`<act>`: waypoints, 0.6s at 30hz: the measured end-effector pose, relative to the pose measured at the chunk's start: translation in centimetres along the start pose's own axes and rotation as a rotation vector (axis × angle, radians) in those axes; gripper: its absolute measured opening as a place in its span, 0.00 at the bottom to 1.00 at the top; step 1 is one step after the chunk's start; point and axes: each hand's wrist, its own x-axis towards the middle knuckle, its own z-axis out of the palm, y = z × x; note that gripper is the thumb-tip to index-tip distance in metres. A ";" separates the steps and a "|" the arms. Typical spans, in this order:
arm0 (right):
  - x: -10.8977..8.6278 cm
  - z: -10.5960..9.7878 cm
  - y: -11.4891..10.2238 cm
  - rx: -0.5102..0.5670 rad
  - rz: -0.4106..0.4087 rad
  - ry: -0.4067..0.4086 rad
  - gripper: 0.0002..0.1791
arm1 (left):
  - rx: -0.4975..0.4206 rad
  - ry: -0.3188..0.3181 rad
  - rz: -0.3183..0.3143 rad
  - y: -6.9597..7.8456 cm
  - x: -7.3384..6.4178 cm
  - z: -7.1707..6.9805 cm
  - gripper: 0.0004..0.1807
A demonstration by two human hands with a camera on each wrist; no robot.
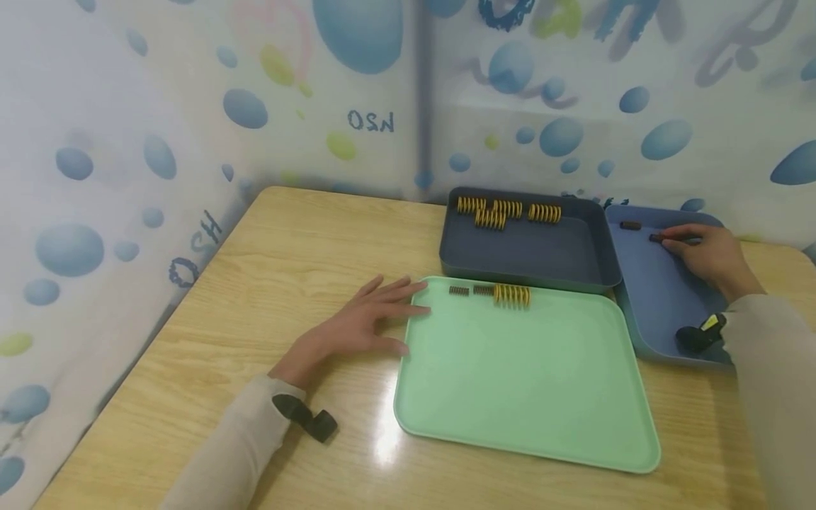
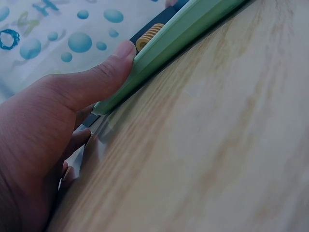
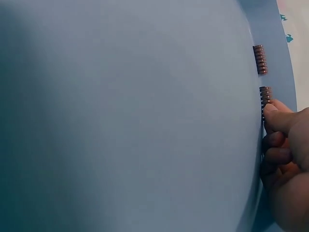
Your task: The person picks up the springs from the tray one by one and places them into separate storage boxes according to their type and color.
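Note:
My right hand (image 1: pixel 714 258) pinches a small dark brown coil spring (image 3: pixel 265 94) between thumb and fingers, low inside the blue tray (image 1: pixel 663 312). Beyond it in that tray lies a second brown spring (image 3: pixel 260 60), close to the wall. At the left edge of the green tray (image 1: pixel 523 375), my left hand (image 1: pixel 366 319) rests with fingers spread and fairly straight, its thumb (image 2: pixel 116 65) touching the rim. Along the green tray's far side lie two small brown springs (image 1: pixel 459 290) and one larger yellow spring (image 1: pixel 512 295) in a row.
A dark grey tray (image 1: pixel 542 251) stands behind the green one, with several yellow springs (image 1: pixel 491 219) at its back. The blue tray adjoins both on the right. A wall covering with blue dots (image 1: pixel 561 137) rises behind the wooden table (image 1: pixel 306 262).

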 end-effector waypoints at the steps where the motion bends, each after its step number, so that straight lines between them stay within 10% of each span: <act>1: 0.0 0.0 0.0 0.003 0.001 0.001 0.33 | 0.002 -0.001 -0.001 0.0 0.0 0.0 0.36; 18: 0.1 -0.3 -0.1 -0.018 -0.006 0.033 0.29 | 0.008 -0.008 -0.003 -0.3 0.1 0.2 0.37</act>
